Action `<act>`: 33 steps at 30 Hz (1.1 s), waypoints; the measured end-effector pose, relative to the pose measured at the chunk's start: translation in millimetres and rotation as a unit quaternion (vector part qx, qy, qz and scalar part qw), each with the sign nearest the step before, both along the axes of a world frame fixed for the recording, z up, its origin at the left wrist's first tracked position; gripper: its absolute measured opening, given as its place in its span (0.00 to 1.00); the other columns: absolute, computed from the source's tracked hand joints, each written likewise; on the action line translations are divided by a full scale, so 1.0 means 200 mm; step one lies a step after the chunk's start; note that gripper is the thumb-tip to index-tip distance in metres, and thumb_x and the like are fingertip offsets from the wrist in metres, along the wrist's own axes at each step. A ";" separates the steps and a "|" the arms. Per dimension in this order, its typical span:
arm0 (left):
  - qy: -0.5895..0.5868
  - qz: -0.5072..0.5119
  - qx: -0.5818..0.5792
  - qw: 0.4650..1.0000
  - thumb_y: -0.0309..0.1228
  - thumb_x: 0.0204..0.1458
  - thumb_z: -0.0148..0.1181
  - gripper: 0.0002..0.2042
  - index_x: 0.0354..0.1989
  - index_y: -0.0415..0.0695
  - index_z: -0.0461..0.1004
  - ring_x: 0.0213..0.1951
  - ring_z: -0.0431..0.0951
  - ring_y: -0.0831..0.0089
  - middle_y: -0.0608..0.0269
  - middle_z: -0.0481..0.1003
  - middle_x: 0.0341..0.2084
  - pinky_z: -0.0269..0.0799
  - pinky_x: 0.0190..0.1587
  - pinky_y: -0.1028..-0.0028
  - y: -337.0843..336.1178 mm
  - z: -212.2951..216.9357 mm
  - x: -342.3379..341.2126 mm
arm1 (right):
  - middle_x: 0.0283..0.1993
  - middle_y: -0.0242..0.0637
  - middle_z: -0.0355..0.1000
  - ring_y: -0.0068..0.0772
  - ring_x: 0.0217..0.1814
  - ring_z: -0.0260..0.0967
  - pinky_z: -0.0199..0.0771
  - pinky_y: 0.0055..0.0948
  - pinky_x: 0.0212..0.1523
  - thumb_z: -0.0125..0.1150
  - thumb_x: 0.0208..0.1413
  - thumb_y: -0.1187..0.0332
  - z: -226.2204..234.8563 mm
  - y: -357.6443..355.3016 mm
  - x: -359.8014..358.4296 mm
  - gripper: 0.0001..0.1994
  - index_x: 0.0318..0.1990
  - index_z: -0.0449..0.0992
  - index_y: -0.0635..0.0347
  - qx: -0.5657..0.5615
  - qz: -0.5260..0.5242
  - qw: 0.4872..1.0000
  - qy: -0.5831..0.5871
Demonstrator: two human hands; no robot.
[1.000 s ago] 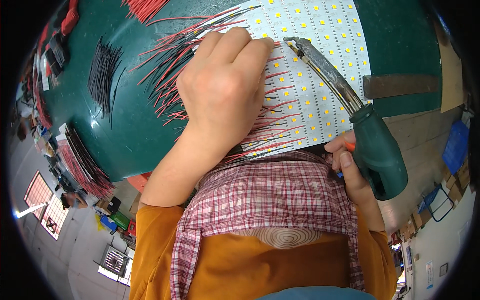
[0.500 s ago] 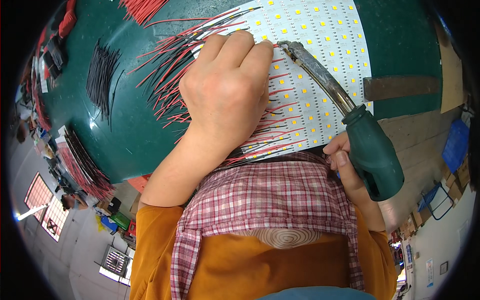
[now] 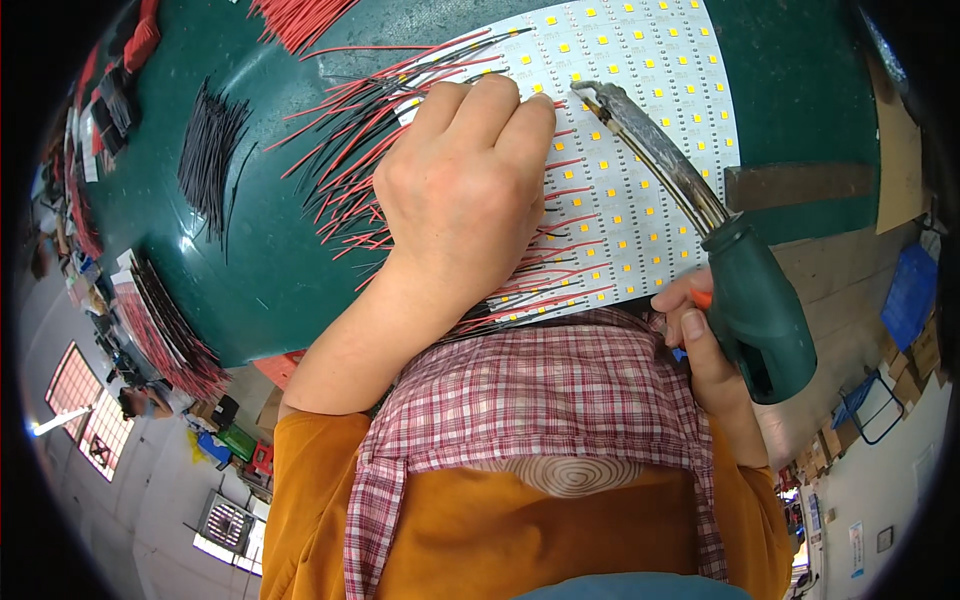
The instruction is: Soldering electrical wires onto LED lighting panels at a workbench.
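A white LED circuit board (image 3: 640, 120) with rows of yellow chips lies before me. Red and black wires (image 3: 345, 150) run out along its left side, many ending on the board. Over these wires my left hand (image 3: 460, 190) is closed with fingertips bent down; a short red wire end (image 3: 560, 103) shows just past them, most of it hidden. My right hand (image 3: 700, 325) is wrapped round the dark green handle of a soldering iron (image 3: 755, 310), partly hidden behind it. The iron's bent, grey-crusted tip sits over the board, slightly right of that wire end.
A bundle of black wires (image 3: 212, 160) lies on the green tabletop (image 3: 270, 270) at the left, with red wires (image 3: 295, 20) behind. More red and black wires (image 3: 170, 330) hang at the left edge. A dark flat bar (image 3: 800, 184) lies right of the board.
My left hand has shifted slightly right and nearer to me. The soldering iron's tip has moved a little right, away from the red wire end. An orange part by the handle now shows.
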State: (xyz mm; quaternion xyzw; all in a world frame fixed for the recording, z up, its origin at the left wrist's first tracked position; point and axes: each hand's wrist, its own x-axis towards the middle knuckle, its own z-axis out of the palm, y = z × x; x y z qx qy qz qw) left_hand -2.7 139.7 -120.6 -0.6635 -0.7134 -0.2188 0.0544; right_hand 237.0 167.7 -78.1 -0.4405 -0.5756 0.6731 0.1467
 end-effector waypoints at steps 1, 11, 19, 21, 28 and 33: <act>-0.001 -0.004 0.001 1.000 0.23 0.29 0.59 0.12 0.28 0.45 0.76 0.27 0.71 0.70 0.69 0.70 0.24 0.67 0.22 0.74 0.00 0.00 0.00 | 0.35 0.35 0.73 0.19 0.29 0.65 0.67 0.20 0.29 0.53 0.53 0.79 0.00 0.00 0.02 0.06 0.39 0.73 0.65 -0.018 0.000 1.000 -0.003; 0.009 -0.010 0.010 1.000 0.23 0.29 0.58 0.12 0.28 0.46 0.76 0.27 0.71 0.71 0.69 0.70 0.24 0.67 0.23 0.75 0.01 0.00 0.01 | 0.37 0.43 0.70 0.19 0.26 0.59 0.66 0.22 0.30 0.50 0.58 0.72 -0.03 0.00 0.04 0.08 0.43 0.62 0.60 0.041 0.075 0.996 -0.023; 0.011 -0.009 0.018 1.000 0.24 0.31 0.57 0.11 0.28 0.46 0.75 0.27 0.71 0.72 0.70 0.70 0.24 0.66 0.22 0.75 0.00 -0.01 0.01 | 0.38 0.44 0.71 0.19 0.26 0.59 0.65 0.21 0.29 0.50 0.58 0.73 -0.01 0.00 0.05 0.13 0.51 0.63 0.61 0.006 0.023 0.999 0.029; 0.006 -0.008 0.017 1.000 0.24 0.32 0.57 0.11 0.28 0.46 0.75 0.27 0.71 0.72 0.70 0.70 0.24 0.66 0.22 0.75 0.00 -0.01 0.02 | 0.38 0.44 0.71 0.19 0.26 0.59 0.65 0.21 0.29 0.50 0.58 0.72 -0.01 0.02 0.03 0.14 0.51 0.63 0.61 0.023 0.039 0.999 0.024; -0.038 0.002 -0.005 0.999 0.21 0.34 0.59 0.10 0.29 0.46 0.77 0.27 0.71 0.69 0.67 0.70 0.23 0.68 0.25 0.72 0.03 0.05 -0.01 | 0.37 0.43 0.71 0.19 0.26 0.60 0.65 0.20 0.28 0.50 0.58 0.70 0.01 0.05 -0.02 0.14 0.52 0.63 0.61 0.011 0.041 0.999 0.007; -0.040 0.006 0.005 0.999 0.19 0.38 0.61 0.10 0.30 0.45 0.78 0.25 0.71 0.67 0.66 0.70 0.22 0.68 0.27 0.71 0.06 0.02 -0.03 | 0.38 0.43 0.71 0.19 0.26 0.60 0.66 0.21 0.29 0.50 0.58 0.71 0.00 0.05 -0.02 0.12 0.49 0.63 0.60 0.019 0.051 0.998 0.001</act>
